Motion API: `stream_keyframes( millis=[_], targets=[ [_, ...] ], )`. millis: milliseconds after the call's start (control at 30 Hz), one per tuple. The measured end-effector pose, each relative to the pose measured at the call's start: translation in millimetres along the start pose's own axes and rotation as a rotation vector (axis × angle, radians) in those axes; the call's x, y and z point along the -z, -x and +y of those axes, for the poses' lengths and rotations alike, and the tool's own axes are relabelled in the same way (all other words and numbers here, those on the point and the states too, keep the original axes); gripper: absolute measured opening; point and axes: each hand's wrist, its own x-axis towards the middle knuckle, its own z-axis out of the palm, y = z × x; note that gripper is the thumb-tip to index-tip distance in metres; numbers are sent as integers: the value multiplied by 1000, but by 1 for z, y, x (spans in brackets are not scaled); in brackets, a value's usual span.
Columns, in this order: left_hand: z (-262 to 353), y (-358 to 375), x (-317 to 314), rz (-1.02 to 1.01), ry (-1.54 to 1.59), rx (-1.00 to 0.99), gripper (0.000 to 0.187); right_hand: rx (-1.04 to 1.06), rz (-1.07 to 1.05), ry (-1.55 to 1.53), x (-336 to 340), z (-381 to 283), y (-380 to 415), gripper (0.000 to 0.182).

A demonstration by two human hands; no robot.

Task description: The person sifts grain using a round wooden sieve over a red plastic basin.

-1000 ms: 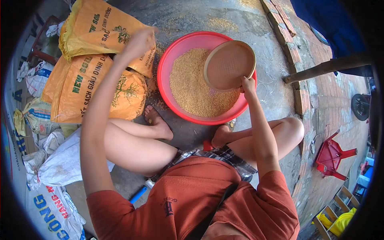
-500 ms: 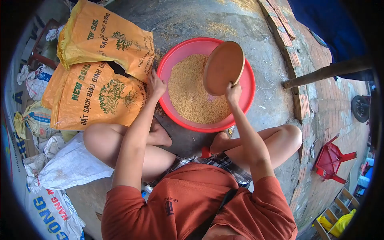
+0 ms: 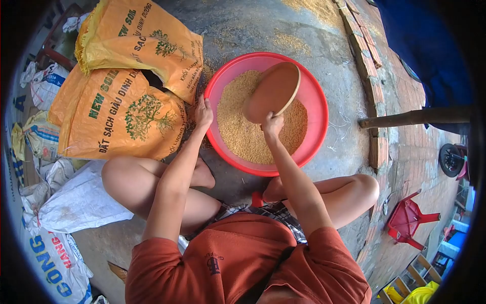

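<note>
A wide red basin (image 3: 314,134) sits on the concrete floor, filled with yellowish grain (image 3: 243,126). My right hand (image 3: 272,123) grips the near rim of a round wooden sieve (image 3: 271,92), which tilts down into the grain. My left hand (image 3: 203,114) rests on the basin's left rim, fingers closed over the edge. I squat with both knees on either side of the basin.
Two orange soil sacks (image 3: 119,114) lie left of the basin, close to my left hand. White woven bags (image 3: 76,202) pile at the lower left. A brick edge (image 3: 367,55) runs along the right, with a red plastic stool (image 3: 407,220) beyond it.
My left hand came down from the upper orange sack onto the basin's left rim. My right hand tipped the sieve from nearly flat to steeply tilted and lowered it into the grain.
</note>
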Motion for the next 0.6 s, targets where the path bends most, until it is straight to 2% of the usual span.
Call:
stream_keyframes(
  millis=[33,100,167,233,300,333,367,467,500,567,600],
  targets=[
    [3,1,3,-17,23,25,46,127,39,-41,-12,16,-2,15],
    [5,2,2,-30,47,55,46,157,-8,-76,-19,13,8,14],
    [2,1,2,-40,103,57,47,-90,-211,-231,-5,-20,31,14],
    [1,1,2,-29,114,65,47,-89,-238,-311,0,-21,39,15],
    [5,3,2,-28,127,68,47,-196,-313,-440,6,-6,36,14],
    [8,3,4,-27,127,83,47,-246,-425,-404,13,1,34,13],
    [12,4,6,-26,127,97,47,-249,-424,-405,18,8,32,13],
    [13,5,5,5,128,99,46,-714,-633,-629,31,21,27,13],
    [11,5,4,8,128,99,46,-713,-636,-629,33,29,25,13],
    [5,5,0,46,148,59,46,-1004,-754,-844,34,50,23,13],
    [7,5,2,46,145,59,46,-1043,-792,-839,37,54,23,15]
  ],
)
